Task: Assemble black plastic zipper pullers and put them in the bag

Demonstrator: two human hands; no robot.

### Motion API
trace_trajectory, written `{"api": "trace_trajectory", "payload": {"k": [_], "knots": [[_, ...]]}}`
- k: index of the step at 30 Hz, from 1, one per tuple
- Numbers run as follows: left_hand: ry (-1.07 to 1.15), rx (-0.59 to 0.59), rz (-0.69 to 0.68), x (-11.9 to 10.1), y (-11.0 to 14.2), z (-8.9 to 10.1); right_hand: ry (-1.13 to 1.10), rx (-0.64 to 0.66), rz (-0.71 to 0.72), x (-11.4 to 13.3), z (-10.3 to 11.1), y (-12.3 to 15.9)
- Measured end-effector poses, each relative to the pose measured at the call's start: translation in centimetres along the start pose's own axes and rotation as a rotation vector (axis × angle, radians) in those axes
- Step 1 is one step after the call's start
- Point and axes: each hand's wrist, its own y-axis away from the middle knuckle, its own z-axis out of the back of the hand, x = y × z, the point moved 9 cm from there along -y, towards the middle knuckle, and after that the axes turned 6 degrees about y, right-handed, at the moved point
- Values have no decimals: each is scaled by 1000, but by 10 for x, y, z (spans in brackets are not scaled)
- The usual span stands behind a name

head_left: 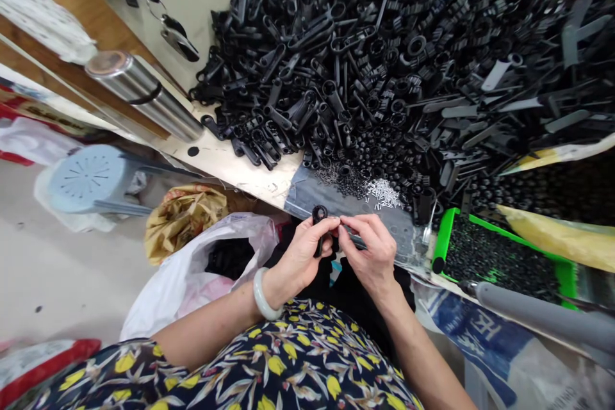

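My left hand (pixel 302 255) is closed round a black plastic lever part (pixel 319 216) with a ring at its top end, held upright just in front of the table edge. My right hand (pixel 369 251) pinches its fingertips against the same part from the right; whether a small piece sits between them is hidden. A pale bangle (pixel 263 298) circles my left wrist. Right behind the hands lie a heap of small metal pins (pixel 383 194) and small black rings (pixel 350 180) on a grey sheet (pixel 307 195).
A huge pile of black plastic parts (pixel 384 57) covers the table. A green tray (pixel 444 237) of tiny black pieces sits at right, a grey handle (pixel 538 314) below it. A steel flask (pixel 144 96), a blue stool (pixel 86 179) and a white plastic bag (pixel 192 275) are at left.
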Motion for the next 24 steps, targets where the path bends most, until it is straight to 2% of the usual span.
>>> {"api": "trace_trajectory", "payload": {"k": [5,12,15,18,24], "knots": [[-61,27,18,2,2,-5,-22,-5,-63,-5,-1,-1],[-235,140,80,-1,11,-12,-131,35,-205,-31,8,-1],[-261,201,139,0,16,-11,-150,85,-178,-33,10,2],[-297,252,133,1,17,-11,-139,140,-105,-28,6,6],[-325,246,98,10,12,-7,-72,218,51,-16,-4,10]]}}
